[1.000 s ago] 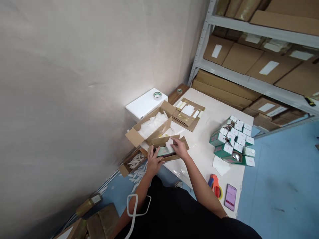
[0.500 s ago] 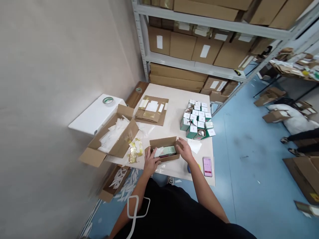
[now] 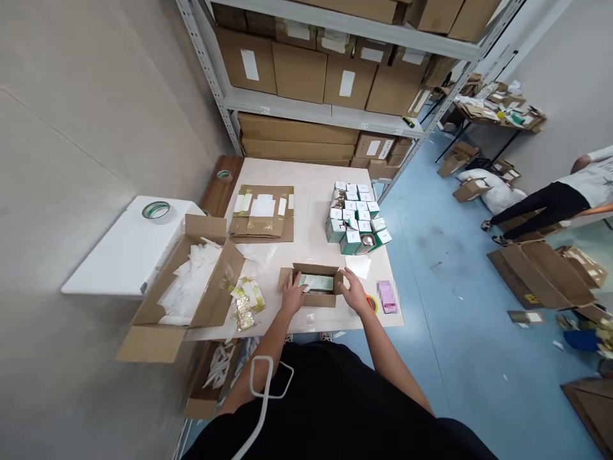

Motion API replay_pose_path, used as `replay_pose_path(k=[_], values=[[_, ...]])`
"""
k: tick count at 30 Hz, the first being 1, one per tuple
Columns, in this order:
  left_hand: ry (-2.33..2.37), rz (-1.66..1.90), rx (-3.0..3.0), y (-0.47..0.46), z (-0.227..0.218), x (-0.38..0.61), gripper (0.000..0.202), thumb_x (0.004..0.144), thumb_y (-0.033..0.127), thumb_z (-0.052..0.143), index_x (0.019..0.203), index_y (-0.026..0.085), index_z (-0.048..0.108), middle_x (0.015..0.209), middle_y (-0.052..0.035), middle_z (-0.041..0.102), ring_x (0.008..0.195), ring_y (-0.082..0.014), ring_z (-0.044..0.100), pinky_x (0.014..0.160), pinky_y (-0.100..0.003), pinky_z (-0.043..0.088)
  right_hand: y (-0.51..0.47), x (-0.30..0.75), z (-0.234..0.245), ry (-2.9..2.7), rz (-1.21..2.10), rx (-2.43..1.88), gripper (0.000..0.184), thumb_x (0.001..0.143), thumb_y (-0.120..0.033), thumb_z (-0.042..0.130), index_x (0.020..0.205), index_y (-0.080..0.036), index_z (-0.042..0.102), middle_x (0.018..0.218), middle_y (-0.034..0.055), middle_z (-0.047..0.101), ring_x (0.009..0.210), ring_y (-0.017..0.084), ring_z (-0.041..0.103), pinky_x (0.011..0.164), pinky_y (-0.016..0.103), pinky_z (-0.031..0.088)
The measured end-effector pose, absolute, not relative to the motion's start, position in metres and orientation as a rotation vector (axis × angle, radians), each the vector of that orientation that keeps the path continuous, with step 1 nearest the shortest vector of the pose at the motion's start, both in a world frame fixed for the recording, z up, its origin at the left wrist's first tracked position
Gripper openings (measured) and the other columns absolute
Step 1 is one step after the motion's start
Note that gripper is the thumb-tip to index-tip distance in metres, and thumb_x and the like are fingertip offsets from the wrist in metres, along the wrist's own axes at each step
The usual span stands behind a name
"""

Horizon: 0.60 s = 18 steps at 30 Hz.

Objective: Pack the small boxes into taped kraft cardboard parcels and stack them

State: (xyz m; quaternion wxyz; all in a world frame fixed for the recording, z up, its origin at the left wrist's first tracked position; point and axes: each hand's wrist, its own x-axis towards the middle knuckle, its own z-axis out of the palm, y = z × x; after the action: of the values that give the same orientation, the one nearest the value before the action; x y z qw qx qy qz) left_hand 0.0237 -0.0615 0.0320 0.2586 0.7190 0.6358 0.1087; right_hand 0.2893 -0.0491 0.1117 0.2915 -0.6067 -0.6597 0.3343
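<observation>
A small open cardboard box (image 3: 320, 300) stands near the table's front edge, with a pale green carton (image 3: 317, 283) lying inside it. My left hand (image 3: 293, 295) reaches into the box's left end, its fingers closed on a bit of white packing material (image 3: 302, 289), mostly hidden under them. At the opposite end, my right hand (image 3: 353, 294) grips the right wall and flap, fingertips bent over the edge. Left of these, a larger open carton (image 3: 219, 300) is filled with white packing material.
Several small white-and-green boxes (image 3: 352, 217) stand grouped at the table's right. Flattened cardboard (image 3: 262, 220) lies at the back left. A phone (image 3: 387, 297) and a tape roll (image 3: 372, 304) are by my right forearm. Shelving (image 3: 297, 105) rises behind; a person (image 3: 550, 204) stands at far right.
My view has turned to the right, bringing more of the person into sight. My left fingers have moved deeper into the box's left end, covering most of the white packing material.
</observation>
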Motion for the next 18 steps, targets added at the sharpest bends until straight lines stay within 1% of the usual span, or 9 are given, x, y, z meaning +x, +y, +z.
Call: replay_pose_path(k=[2, 3, 5, 6, 8, 10, 12, 15, 18], values=[[1.850, 0.405, 1.836, -0.068, 0.028, 0.007, 0.054, 0.094, 0.032, 0.062, 0.147, 0.023, 0.060, 0.173, -0.0107, 0.026, 0.162, -0.0408, 0.008, 0.125, -0.063, 0.026, -0.053, 0.285, 0.109, -1.744, 0.901, -1.639, 0.051, 0.093, -0.034, 0.058, 0.144, -0.023, 0.062, 0.159, 0.0123, 0.051, 0.148, 0.028, 0.047, 0.122, 0.049, 0.040], [1.933, 0.452, 1.746, -0.071, 0.025, -0.003, 0.066, 0.093, 0.034, 0.063, 0.156, 0.020, 0.048, 0.173, -0.0136, 0.025, 0.161, -0.0407, 0.010, 0.125, -0.061, 0.027, -0.055, 0.283, 0.107, -1.743, 0.903, -1.645, 0.052, 0.093, -0.034, 0.058, 0.144, -0.023, 0.061, 0.158, 0.0121, 0.052, 0.148, 0.028, 0.047, 0.122, 0.049, 0.040], [2.051, 0.470, 1.530, -0.073, 0.021, -0.023, 0.082, 0.091, 0.037, 0.065, 0.163, 0.014, 0.033, 0.170, -0.0200, 0.031, 0.159, -0.0403, 0.023, 0.123, -0.056, 0.033, -0.059, 0.281, 0.102, -1.735, 0.900, -1.673, 0.054, 0.092, -0.033, 0.058, 0.146, -0.024, 0.060, 0.158, 0.0115, 0.051, 0.148, 0.028, 0.048, 0.121, 0.049, 0.042], [2.048, 0.436, 1.441, -0.073, 0.020, -0.033, 0.085, 0.090, 0.038, 0.066, 0.163, 0.012, 0.031, 0.166, -0.0218, 0.039, 0.154, -0.0392, 0.033, 0.121, -0.052, 0.037, -0.062, 0.280, 0.098, -1.726, 0.896, -1.700, 0.055, 0.092, -0.033, 0.058, 0.147, -0.024, 0.059, 0.159, 0.0115, 0.051, 0.147, 0.028, 0.048, 0.121, 0.049, 0.042], [1.938, 0.360, 1.384, -0.072, 0.019, -0.047, 0.078, 0.091, 0.038, 0.066, 0.159, 0.012, 0.038, 0.154, -0.0202, 0.055, 0.144, -0.0349, 0.051, 0.115, -0.045, 0.045, -0.068, 0.278, 0.090, -1.700, 0.894, -1.779, 0.058, 0.092, -0.034, 0.058, 0.149, -0.023, 0.057, 0.159, 0.0121, 0.051, 0.148, 0.030, 0.046, 0.121, 0.050, 0.041], [1.804, 0.356, 1.488, -0.071, 0.019, -0.052, 0.069, 0.093, 0.039, 0.064, 0.155, 0.015, 0.046, 0.152, -0.0168, 0.058, 0.142, -0.0312, 0.053, 0.116, -0.041, 0.045, -0.075, 0.275, 0.079, -1.675, 0.893, -1.861, 0.062, 0.091, -0.034, 0.058, 0.151, -0.021, 0.054, 0.159, 0.0130, 0.050, 0.151, 0.031, 0.043, 0.123, 0.052, 0.039], [1.692, 0.376, 1.659, -0.072, 0.018, -0.049, 0.070, 0.093, 0.038, 0.065, 0.157, 0.017, 0.044, 0.163, -0.0151, 0.045, 0.151, -0.0300, 0.043, 0.121, -0.039, 0.039, -0.084, 0.270, 0.068, -1.651, 0.880, -1.926, 0.066, 0.089, -0.033, 0.058, 0.153, -0.020, 0.051, 0.160, 0.0133, 0.049, 0.153, 0.032, 0.040, 0.124, 0.053, 0.036], [1.495, 0.225, 1.826, -0.076, 0.013, -0.040, 0.091, 0.085, 0.034, 0.075, 0.164, 0.021, 0.032, 0.175, -0.0132, 0.020, 0.159, -0.0337, 0.027, 0.123, -0.043, 0.036, -0.096, 0.265, 0.051, -1.611, 0.852, -1.998, 0.073, 0.086, -0.029, 0.058, 0.157, -0.017, 0.046, 0.161, 0.0144, 0.047, 0.155, 0.032, 0.036, 0.125, 0.053, 0.034], [1.416, 0.097, 1.889, -0.080, 0.007, -0.035, 0.104, 0.079, 0.024, 0.079, 0.167, 0.026, 0.024, 0.177, -0.0122, 0.007, 0.158, -0.0377, 0.028, 0.119, -0.045, 0.042, -0.106, 0.266, 0.034, -1.575, 0.837, -2.073, 0.081, 0.085, -0.031, 0.059, 0.161, -0.013, 0.038, 0.160, 0.0184, 0.048, 0.151, 0.034, 0.042, 0.123, 0.052, 0.038]])
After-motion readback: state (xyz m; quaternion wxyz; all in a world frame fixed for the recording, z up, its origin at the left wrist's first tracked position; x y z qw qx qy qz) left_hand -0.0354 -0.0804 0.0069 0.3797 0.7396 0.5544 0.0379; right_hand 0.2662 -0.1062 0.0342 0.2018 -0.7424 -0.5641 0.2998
